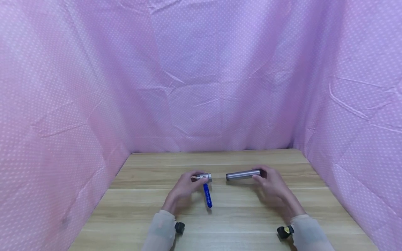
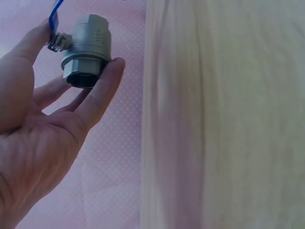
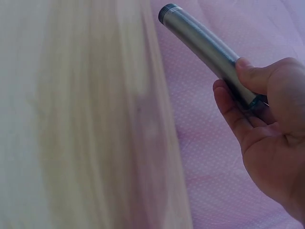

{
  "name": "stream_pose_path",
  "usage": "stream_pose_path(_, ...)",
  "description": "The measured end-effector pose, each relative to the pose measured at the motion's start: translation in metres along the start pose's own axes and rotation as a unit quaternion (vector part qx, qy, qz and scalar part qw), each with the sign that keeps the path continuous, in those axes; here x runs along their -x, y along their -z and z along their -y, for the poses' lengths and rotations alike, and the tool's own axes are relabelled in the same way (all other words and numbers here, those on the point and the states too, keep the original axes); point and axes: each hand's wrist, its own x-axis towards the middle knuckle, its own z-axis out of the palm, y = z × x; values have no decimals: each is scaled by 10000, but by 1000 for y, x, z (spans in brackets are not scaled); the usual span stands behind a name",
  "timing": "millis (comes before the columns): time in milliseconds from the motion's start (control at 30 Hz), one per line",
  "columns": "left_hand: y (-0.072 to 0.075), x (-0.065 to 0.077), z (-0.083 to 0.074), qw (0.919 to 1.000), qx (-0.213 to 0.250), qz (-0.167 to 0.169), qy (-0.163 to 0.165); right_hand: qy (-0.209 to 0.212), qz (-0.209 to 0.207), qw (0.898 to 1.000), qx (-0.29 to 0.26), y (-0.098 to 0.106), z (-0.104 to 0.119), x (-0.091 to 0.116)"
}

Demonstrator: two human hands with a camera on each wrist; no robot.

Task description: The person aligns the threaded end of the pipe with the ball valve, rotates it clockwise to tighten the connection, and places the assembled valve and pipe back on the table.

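My left hand (image 1: 185,185) holds a silver ball valve (image 1: 205,176) between thumb and fingers. The valve's blue lever handle (image 1: 208,196) points toward me in the head view. In the left wrist view the hexagonal end of the valve body (image 2: 86,52) shows a dark round opening. To the right, my right hand (image 1: 270,181) pinches a straight metal pipe (image 1: 242,175) near its right end. Threads (image 3: 167,12) ring the pipe's far end in the right wrist view. The pipe's free end faces the valve, with a short gap between them.
Both hands are over a light wooden table (image 1: 232,223). Pink dotted cloth (image 1: 201,87) hangs behind it and along both sides. Dark wrist cameras (image 1: 180,228) sit at each sleeve cuff.
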Motion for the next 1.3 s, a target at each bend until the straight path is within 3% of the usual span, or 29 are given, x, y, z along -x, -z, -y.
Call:
stream_pose_path(167, 2, -1, -5, 9994, 277, -194, -87, 511, -476, 9971, -286, 5, 10, -3)
stream_pose_path(333, 4, -3, -10, 9970, 511, -369, -446, 789, -810, 9918, -588, 10, 19, -4)
stream_pose_path(800, 5, -3, -21, 9858, 1541, -407, -531, 884, -1066, 9865, -876, 14, 36, 0)
stream_pose_path(1300, 3, 3, -38, 9838, 1618, -340, -691, 1250, -1179, 9803, -974, 18, 49, 3)
